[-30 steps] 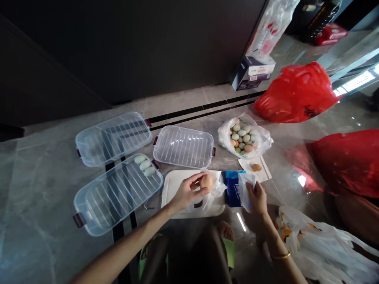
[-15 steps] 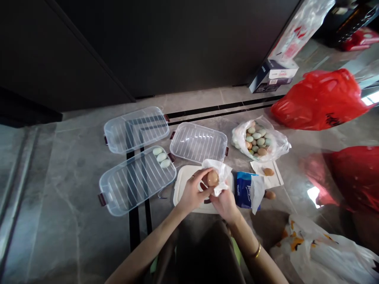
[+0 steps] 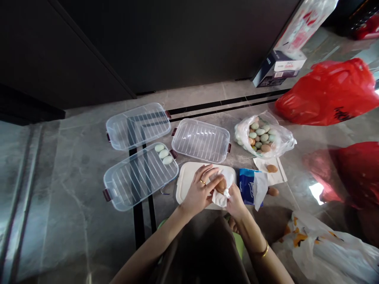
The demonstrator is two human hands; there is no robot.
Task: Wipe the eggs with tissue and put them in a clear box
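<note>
Grey tiled floor (image 3: 74, 221), 1 dark cabinet front (image 3: 177, 43) behind; everything is laid at ground level, seemingly so you can reach it from a low position.

Item: 1 brown egg (image 3: 221, 185), held before you above the white lid (image 3: 185, 177), its far side against the tissue (image 3: 219, 200). Your left hand (image 3: 198, 193) has its fingers bent over the shell from the left, pressed to it, likely to steady something smooth and round. Your right hand (image 3: 235, 201) closes on the bunched tissue from the right; its fingertips are hidden, so how hard they press you cannot tell. The paper probably gives a soft contact with the shell.

Item: 3 clear ridged trays. The near-left tray (image 3: 124, 189) bears 3 pale eggs (image 3: 163, 154) at its far right end, side by side, the ridges perhaps keeping them from rolling. The far-left tray (image 3: 137, 128) and the right tray (image 3: 201, 140) show no eggs.

Item: 1 blue tissue pack (image 3: 245, 187), right of the lid, 1 sheet (image 3: 260, 189) hanging out, apparently handy for your right hand.

Item: 2 loose brown eggs: 1 on a white paper (image 3: 280, 177), 1 on the floor just beside the pack.

Item: 1 translucent bag (image 3: 284, 146) of mixed eggs, mouth spread, presumably for easy access.

Item: 2 red bags, far (image 3: 328, 94) and near (image 3: 361, 169), and 1 white bag (image 3: 334, 244), at the right, apart from the trays.
</note>
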